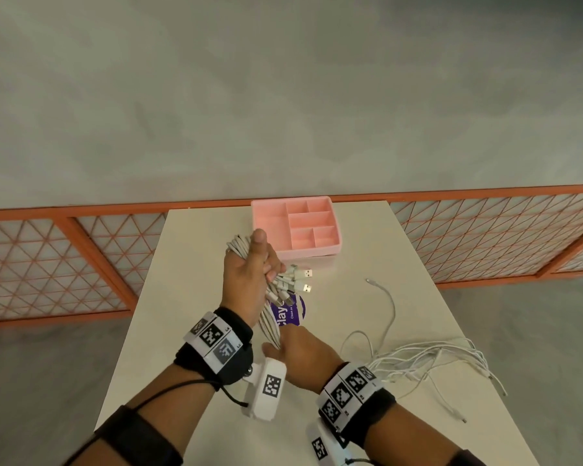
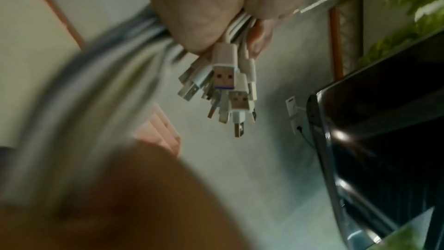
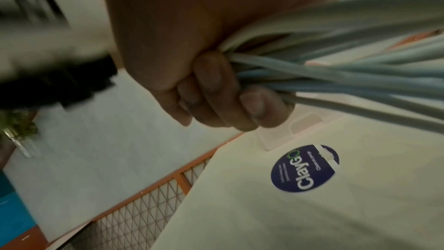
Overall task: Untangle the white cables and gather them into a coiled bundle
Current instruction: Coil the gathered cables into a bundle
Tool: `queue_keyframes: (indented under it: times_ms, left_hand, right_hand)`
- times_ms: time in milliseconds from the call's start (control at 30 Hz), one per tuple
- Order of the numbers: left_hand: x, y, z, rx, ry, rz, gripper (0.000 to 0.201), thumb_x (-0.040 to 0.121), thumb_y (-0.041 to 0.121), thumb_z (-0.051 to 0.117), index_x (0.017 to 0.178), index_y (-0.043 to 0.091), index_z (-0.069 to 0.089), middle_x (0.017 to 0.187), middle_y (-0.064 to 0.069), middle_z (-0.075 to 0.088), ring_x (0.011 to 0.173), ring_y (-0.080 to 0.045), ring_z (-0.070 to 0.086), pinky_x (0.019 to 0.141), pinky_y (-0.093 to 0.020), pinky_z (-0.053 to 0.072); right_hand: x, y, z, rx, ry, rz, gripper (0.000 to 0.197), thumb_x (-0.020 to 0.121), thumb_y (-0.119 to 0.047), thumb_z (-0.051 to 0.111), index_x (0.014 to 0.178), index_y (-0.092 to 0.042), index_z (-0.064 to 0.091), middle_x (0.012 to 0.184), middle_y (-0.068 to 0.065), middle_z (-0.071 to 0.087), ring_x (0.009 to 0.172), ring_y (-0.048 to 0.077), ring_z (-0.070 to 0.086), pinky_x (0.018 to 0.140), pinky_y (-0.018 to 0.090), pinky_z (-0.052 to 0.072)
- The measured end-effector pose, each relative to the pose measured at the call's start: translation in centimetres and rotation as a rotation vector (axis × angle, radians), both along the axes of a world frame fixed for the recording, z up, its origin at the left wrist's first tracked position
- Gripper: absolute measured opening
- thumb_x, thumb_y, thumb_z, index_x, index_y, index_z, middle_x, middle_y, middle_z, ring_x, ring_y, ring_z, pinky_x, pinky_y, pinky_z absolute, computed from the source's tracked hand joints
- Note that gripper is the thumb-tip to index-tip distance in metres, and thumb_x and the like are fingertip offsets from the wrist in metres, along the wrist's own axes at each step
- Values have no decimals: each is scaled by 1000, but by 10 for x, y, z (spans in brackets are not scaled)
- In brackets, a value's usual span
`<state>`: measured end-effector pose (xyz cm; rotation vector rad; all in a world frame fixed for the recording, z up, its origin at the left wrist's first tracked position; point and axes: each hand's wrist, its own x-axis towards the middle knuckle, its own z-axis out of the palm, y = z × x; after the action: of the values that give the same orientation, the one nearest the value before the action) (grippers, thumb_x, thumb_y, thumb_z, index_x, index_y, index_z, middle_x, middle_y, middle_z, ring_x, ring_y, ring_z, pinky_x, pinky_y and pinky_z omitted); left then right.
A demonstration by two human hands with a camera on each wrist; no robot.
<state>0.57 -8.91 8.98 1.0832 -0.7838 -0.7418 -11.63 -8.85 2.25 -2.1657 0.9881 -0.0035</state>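
The table [image 1: 216, 331] is pale, and both hands work above its middle. Beyond the left fingers sits a pink tray [image 1: 297, 227] with several compartments, at the far edge. Right of the right hand, loose cables [image 1: 428, 358] trail across the table to its right edge, one strand curling up toward the tray side. Under the hands lies a round purple sticker [image 1: 292, 312], partly hidden by the bundle.

The left hand [image 1: 246, 274] is raised, thumb up and back of the hand toward the camera, its fingers [image 2: 259, 31] clenched round the cables [image 1: 273, 317] near their plug ends. A cluster of USB plugs [image 2: 228, 86] sticks out just past those fingers, pointing toward the tray. From this grip the gathered strands run down to the right hand [image 1: 303, 358].

The right hand sits lower and nearer the body, just beside the left wrist. Its fingers [image 3: 211, 86] are curled tight round the same bundle of strands, which fan out past them; the wrist view is blurred, so whether every strand passes through the grip is unclear. Both wrists carry black bands with printed markers.
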Motion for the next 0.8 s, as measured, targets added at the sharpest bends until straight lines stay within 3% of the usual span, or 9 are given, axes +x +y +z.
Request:
queue_keyframes:
  times_ms: [133, 200, 267, 367, 500, 600, 633, 700, 800]
  left_hand:
    - [4, 3, -17, 8, -244, -40, 48, 91, 53, 55, 61, 15, 48, 49, 6, 44, 52, -19, 46, 66, -46, 51]
    - [2, 4, -24, 26, -347, -99, 38, 86, 51, 60, 66, 18, 54, 55, 4, 50, 56, -18, 51, 61, -39, 50]
    - [2, 7, -33, 55, -508, -187, 49, 84, 57, 62, 69, 12, 54, 59, 1, 50, 56, -19, 51, 59, -29, 47]
    - [3, 10, -43, 172, -728, -354, 78, 83, 78, 48, 72, 1, 53, 63, -13, 54, 61, -27, 53, 62, -25, 45]
    - [-6, 8, -40, 234, -905, -455, 83, 87, 80, 35, 70, 0, 49, 68, -19, 51, 66, -28, 49, 71, -45, 46]
    - [-13, 9, -31, 262, -872, -489, 82, 89, 81, 32, 70, 2, 49, 67, -20, 52, 64, -33, 52, 68, -52, 46]
    - [-15, 10, -26, 300, -817, -486, 82, 86, 84, 32, 70, 6, 50, 67, -17, 52, 62, -29, 53, 68, -52, 47]
    - [-22, 13, -13, 371, -635, -518, 83, 78, 89, 32, 74, 9, 52, 69, -7, 54, 61, -17, 54, 65, -44, 50]
    - [-34, 20, 1, 336, -442, -715, 77, 81, 77, 48, 81, 0, 55, 66, -7, 60, 53, -17, 54, 55, -29, 45]
  right_hand:
    - [-17, 3, 12, -96, 49, 101, 36, 93, -37, 54, 69, -18, 35, 66, -3, 41, 65, 20, 46, 49, 26, 28]
    - [-28, 3, 20, -106, 69, 155, 36, 92, -37, 56, 69, -21, 33, 67, -4, 42, 63, 19, 44, 50, 27, 28]
    - [-38, 2, 33, -141, 101, 238, 25, 91, -34, 57, 79, -19, 40, 77, 2, 54, 69, 22, 51, 57, 31, 35]
    - [-54, -4, 59, -255, 181, 348, 17, 93, -27, 53, 102, -13, 48, 93, 13, 62, 75, 28, 51, 63, 32, 35]
    - [-68, -14, 97, -423, 283, 434, 16, 90, -22, 51, 105, -16, 48, 90, 13, 62, 77, 34, 57, 61, 35, 39]
    - [-77, -25, 125, -524, 255, 427, 27, 89, -23, 51, 115, -23, 52, 90, 6, 65, 79, 30, 62, 62, 36, 47]
    - [-80, -30, 134, -552, 216, 415, 29, 88, -23, 52, 116, -28, 53, 89, 2, 67, 78, 27, 62, 63, 36, 49]
    - [-84, -39, 150, -601, 132, 386, 27, 86, -24, 56, 111, -33, 56, 87, -6, 67, 74, 18, 61, 64, 35, 51]
    - [-86, -56, 165, -615, 65, 320, 28, 80, -21, 64, 100, -31, 48, 76, -9, 59, 65, 14, 55, 57, 33, 47]
